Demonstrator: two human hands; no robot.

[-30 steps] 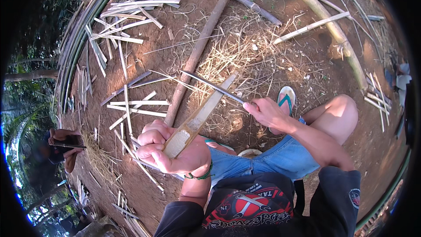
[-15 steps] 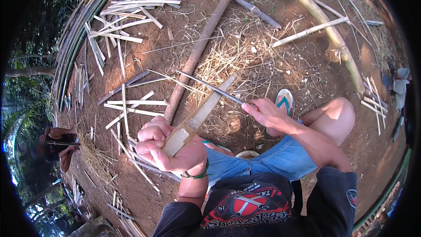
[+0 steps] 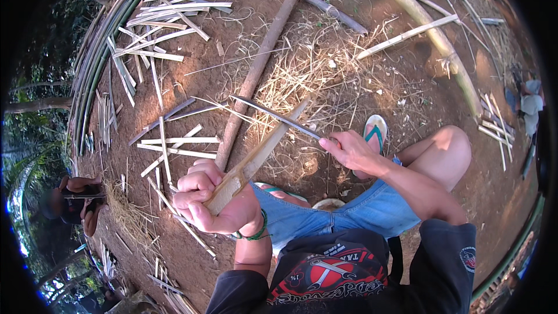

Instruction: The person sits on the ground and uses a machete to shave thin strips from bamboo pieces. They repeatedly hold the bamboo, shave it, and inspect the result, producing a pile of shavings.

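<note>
Head view shows the left hand (image 3: 240, 210) curled around the broad near end of a bamboo piece (image 3: 258, 159) above the ground (image 3: 218, 87), best braced firmly, a knife (image 3: 263, 109) crossing its far half, and the right hand (image 3: 352, 151) clasping that knife, ideally stroking shallowly away from the left.

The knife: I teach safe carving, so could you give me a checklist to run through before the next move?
1. Left hand gripping the bamboo piece: ok, it holds the near end.
2. Right hand holding the knife: ok.
3. Left hand apart from the knife: ok, the knife crosses the piece nearer its far end.
4. Gloves worn: not ok, both hands are bare.
5. Footwear closed: not ok, open flip-flops.
6. Knife sharp: cannot tell.
</note>
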